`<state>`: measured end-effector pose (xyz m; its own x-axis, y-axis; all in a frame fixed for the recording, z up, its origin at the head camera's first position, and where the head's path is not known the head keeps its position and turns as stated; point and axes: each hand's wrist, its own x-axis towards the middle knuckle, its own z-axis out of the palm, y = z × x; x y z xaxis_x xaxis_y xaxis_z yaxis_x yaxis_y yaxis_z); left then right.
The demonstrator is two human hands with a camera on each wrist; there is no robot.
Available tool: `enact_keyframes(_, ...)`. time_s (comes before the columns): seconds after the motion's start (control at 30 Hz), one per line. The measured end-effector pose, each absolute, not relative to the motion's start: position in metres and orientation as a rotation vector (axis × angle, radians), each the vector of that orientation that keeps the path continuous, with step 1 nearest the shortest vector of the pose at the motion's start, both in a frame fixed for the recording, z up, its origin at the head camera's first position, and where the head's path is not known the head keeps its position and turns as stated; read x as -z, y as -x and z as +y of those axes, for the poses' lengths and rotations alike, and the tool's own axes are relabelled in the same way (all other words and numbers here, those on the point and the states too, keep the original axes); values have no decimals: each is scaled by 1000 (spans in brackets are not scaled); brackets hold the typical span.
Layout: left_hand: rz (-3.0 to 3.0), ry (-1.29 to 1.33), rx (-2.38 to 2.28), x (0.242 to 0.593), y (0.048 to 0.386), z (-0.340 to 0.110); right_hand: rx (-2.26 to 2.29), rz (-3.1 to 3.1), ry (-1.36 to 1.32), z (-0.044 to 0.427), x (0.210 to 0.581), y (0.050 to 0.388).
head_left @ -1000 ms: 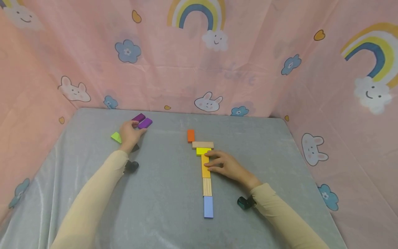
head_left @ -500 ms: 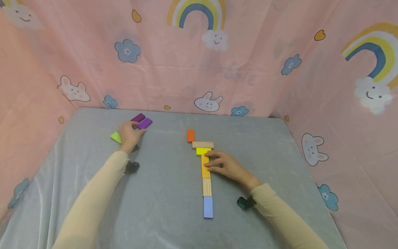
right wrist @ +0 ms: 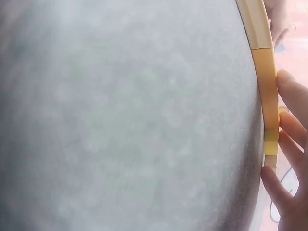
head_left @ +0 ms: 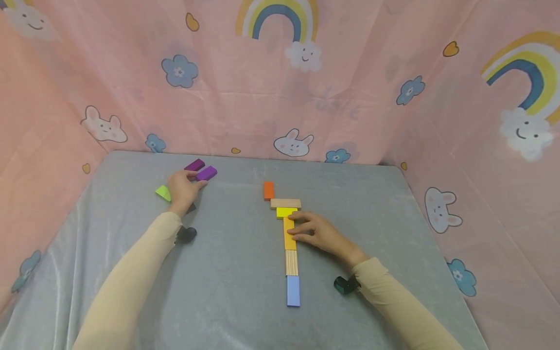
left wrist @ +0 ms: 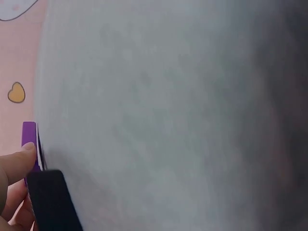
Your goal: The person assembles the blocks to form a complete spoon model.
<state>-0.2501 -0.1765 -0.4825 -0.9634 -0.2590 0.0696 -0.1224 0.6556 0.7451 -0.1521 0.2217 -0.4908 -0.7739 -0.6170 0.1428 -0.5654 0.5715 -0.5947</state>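
Purple block [head_left: 207,172], left of and beyond the amber block [head_left: 289,244], sits pinched in your left hand [head_left: 180,190]; your right hand [head_left: 322,233] rests relaxed fingers on the amber block. Five neighbours seem placed; at least purple, dark purple [head_left: 195,165] and green [head_left: 163,193] likely remain.

I counted six blocks [head_left: 289,244] in the line running from near to far; on the far left were two purple blocks [head_left: 207,172], one green block [head_left: 163,193] and one partly hidden dark piece [head_left: 191,208].
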Motion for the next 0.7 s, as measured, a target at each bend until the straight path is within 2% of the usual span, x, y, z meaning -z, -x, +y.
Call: enact_keyframes(0.7, -2684, -137, 1248, 472, 260, -142, 997, 2703, 1001, 222, 490, 152)
